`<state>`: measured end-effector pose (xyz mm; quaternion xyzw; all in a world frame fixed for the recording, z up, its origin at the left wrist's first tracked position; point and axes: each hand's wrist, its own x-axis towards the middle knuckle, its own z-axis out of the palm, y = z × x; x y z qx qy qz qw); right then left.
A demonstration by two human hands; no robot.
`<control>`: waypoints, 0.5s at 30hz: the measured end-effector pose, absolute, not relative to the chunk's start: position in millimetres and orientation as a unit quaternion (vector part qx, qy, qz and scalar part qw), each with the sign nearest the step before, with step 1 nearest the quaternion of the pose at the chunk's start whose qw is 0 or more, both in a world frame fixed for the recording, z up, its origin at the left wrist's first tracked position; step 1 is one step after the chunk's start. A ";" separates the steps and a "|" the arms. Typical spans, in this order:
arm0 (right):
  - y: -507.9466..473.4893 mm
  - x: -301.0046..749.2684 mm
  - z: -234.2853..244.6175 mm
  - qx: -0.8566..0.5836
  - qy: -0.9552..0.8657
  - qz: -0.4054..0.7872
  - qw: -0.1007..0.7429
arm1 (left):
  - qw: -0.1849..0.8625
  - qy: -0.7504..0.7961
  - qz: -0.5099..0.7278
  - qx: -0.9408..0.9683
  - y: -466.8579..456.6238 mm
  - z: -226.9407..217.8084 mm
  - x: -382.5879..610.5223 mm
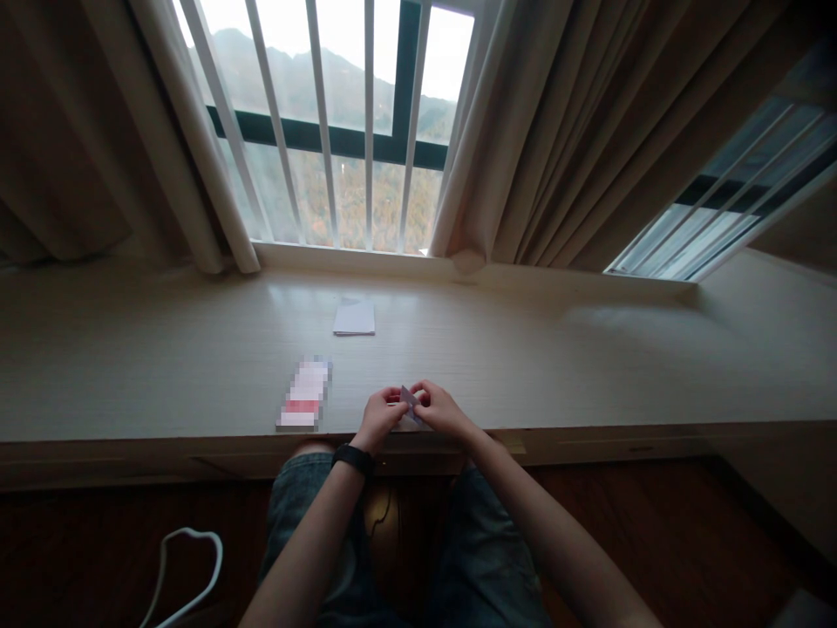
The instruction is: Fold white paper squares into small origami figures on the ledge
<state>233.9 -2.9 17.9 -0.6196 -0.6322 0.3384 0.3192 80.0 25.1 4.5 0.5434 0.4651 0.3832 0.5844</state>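
Between my two hands, just above the front edge of the pale desk (562, 375), is a small folded piece of paper (410, 401) with a pointed upper corner. My left hand (383, 412) pinches its left side, a dark band around the wrist. On the other side, my right hand (439, 407) grips the paper with thumb and fingers. The fingertips hide part of the folds. Farther back on the desk lies a small stack of white square paper (354, 318).
A blurred-out phone-like object (305, 392) with a pink and red face lies left of my hands. Behind the desk stands a barred window (346, 131) between beige curtains (555, 131). A white cable (215, 558) loops at the lower left, over the dark floor.
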 end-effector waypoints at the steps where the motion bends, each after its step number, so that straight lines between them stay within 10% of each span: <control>1: -2.4 234.2 17.4 -0.622 -0.626 0.344 0.320 | 0.578 0.472 0.378 0.548 25.7 4.8 80.3; 15: 3.7 237.3 9.6 -0.579 -0.548 0.478 0.368 | 0.619 0.461 0.342 0.536 29.6 2.9 84.3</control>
